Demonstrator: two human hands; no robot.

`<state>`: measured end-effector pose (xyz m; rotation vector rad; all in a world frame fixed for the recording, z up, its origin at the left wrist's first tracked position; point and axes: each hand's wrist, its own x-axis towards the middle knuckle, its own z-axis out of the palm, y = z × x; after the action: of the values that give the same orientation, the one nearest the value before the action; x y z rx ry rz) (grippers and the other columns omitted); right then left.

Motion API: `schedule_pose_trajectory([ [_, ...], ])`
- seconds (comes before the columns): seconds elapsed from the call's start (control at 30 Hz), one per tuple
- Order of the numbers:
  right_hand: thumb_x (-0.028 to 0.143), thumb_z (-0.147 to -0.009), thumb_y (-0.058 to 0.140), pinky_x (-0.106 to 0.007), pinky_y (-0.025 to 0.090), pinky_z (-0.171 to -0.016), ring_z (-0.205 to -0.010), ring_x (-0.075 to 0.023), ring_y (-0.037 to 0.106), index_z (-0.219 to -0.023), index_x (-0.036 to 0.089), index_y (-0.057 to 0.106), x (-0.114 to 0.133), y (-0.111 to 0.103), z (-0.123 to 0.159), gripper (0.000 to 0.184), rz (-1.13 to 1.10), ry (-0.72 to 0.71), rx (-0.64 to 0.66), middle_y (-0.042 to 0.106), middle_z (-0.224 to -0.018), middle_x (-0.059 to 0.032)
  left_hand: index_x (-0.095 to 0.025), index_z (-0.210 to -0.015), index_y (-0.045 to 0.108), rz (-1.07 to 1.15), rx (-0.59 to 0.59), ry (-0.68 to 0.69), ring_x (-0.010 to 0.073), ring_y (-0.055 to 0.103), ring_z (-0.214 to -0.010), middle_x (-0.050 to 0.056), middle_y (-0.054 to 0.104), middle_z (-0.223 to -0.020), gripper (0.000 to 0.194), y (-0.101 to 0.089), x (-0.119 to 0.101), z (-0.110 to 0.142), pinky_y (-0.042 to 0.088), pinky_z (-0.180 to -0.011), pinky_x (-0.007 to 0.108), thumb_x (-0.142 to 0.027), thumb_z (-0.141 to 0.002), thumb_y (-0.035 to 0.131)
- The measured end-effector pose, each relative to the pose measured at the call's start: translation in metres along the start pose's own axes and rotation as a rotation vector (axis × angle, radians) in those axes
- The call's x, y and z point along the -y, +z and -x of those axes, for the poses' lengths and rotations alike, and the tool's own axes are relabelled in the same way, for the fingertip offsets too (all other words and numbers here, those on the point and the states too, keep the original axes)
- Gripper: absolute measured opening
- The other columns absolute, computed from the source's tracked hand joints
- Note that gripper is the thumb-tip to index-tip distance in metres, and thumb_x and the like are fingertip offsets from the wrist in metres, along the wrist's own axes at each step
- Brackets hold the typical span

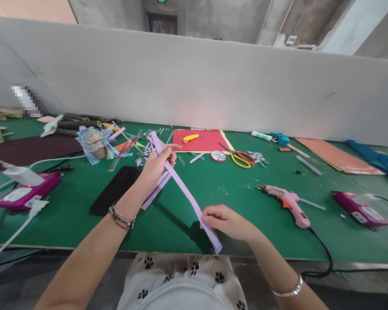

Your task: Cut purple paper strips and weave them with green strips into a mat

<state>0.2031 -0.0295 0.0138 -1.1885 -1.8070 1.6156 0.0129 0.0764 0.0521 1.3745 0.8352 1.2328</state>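
Observation:
A long lilac paper strip [186,190] slants above the green table, running from upper left to lower right. Its upper part is pinched in my left hand [160,163], whose index finger points out to the right. Near the lower end, the thumb and fingers of my right hand [228,219] close on the same strip. More lilac strips [155,191] lie on the table below my left hand, partly hidden by it. Beside my left wrist rests a black phone [115,193].
A pink glue gun [289,202] lies at right, near a purple power strip [360,209]. Scissors [241,159], a yellow box cutter [191,137] on red paper [210,144] and a glue stick [261,136] sit farther back. Another purple power strip [29,189] stands left. A white partition [194,82] rises behind.

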Motion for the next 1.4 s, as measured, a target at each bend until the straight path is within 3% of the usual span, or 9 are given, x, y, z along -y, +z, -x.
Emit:
schedule_pose_trajectory([
  [0.07,0.033,-0.078,0.047,-0.022,0.039,-0.053,-0.055,-0.0081,0.048,-0.074,0.016,0.051,0.006,-0.006,-0.002,0.018,0.121,-0.056,-0.111,0.052,-0.061,0.0024,-0.015,-0.089,0.052,-0.041,-0.019,-0.024,0.0064,0.033,-0.039,-0.007,0.038,-0.049,0.020,0.003,-0.001,0.000,0.027,-0.037,0.018,-0.021,-0.079,0.036],
  [0.17,0.031,-0.074,0.052,-0.023,0.038,-0.056,-0.058,-0.0081,0.044,-0.085,0.018,0.048,0.018,-0.016,-0.013,0.018,0.158,-0.196,-0.474,0.050,-0.070,0.0030,-0.015,-0.097,0.050,-0.214,0.141,-0.116,0.0067,0.030,-0.035,-0.009,0.038,-0.045,0.024,0.018,0.000,0.007,0.024,-0.034,0.017,-0.020,-0.080,0.034],
  [0.2,0.032,-0.072,0.053,-0.022,0.037,-0.053,-0.056,-0.0077,0.042,-0.086,0.019,0.046,0.023,-0.019,-0.020,0.020,0.125,-0.239,-0.540,0.049,-0.069,0.0038,-0.015,-0.098,0.049,-0.271,0.192,-0.133,0.0069,0.030,-0.035,-0.009,0.037,-0.044,0.024,0.024,0.002,0.010,0.025,-0.035,0.017,-0.021,-0.080,0.034],
  [0.4,0.033,-0.063,0.059,-0.022,0.036,-0.049,-0.052,-0.0066,0.042,-0.072,0.021,0.038,0.041,-0.031,-0.062,0.025,-0.032,-0.389,-0.687,0.047,-0.067,0.0054,-0.016,-0.081,0.048,-0.507,0.274,0.015,0.0087,0.041,-0.045,-0.007,0.043,-0.051,0.012,0.054,0.022,0.016,0.032,-0.045,0.020,-0.014,-0.075,0.038],
  [0.57,0.033,-0.063,0.058,-0.020,0.031,-0.043,-0.050,-0.0065,0.043,-0.066,0.020,0.039,0.037,-0.039,-0.073,0.023,-0.084,-0.348,-0.688,0.046,-0.060,0.0065,-0.018,-0.080,0.044,-0.608,0.254,0.073,0.0111,0.044,-0.045,-0.006,0.045,-0.050,0.009,0.055,0.034,0.014,0.033,-0.047,0.022,-0.017,-0.076,0.036],
  [0.77,0.035,-0.064,0.056,-0.021,0.030,-0.040,-0.040,-0.0053,0.039,-0.063,0.019,0.044,0.035,-0.044,-0.072,0.020,-0.113,-0.293,-0.628,0.049,-0.049,0.0073,-0.018,-0.081,0.044,-0.566,0.280,0.080,0.0099,0.043,-0.042,-0.007,0.044,-0.049,0.010,0.055,0.036,0.017,0.034,-0.046,0.021,-0.022,-0.079,0.034],
  [0.97,0.026,-0.065,0.051,-0.020,0.028,-0.041,-0.039,-0.0044,0.038,-0.055,0.018,0.046,0.035,-0.048,-0.075,0.013,-0.081,-0.245,-0.595,0.044,-0.041,0.0087,-0.017,-0.080,0.047,-0.419,0.329,-0.057,0.0087,0.040,-0.035,-0.007,0.045,-0.049,0.027,0.050,0.042,0.013,0.034,-0.039,0.021,-0.038,-0.083,0.029],
  [1.2,0.021,-0.066,0.046,-0.020,0.025,-0.041,-0.037,-0.0039,0.033,-0.051,0.018,0.045,0.029,-0.044,-0.076,0.015,-0.118,-0.182,-0.629,0.045,-0.042,0.0079,-0.018,-0.055,0.044,-0.518,0.194,0.054,0.0101,0.043,-0.044,-0.005,0.042,-0.045,0.032,0.047,0.042,0.004,0.032,-0.047,0.021,-0.033,-0.081,0.034],
  [1.4,0.022,-0.068,0.047,-0.019,0.025,-0.040,-0.036,-0.0043,0.031,-0.049,0.019,0.041,0.025,-0.041,-0.075,0.021,-0.133,-0.189,-0.618,0.036,-0.039,0.0091,-0.019,-0.053,0.038,-0.498,0.110,0.057,0.0089,0.040,-0.040,-0.007,0.039,-0.042,0.030,0.051,0.042,-0.005,0.030,-0.045,0.021,-0.028,-0.081,0.036],
])
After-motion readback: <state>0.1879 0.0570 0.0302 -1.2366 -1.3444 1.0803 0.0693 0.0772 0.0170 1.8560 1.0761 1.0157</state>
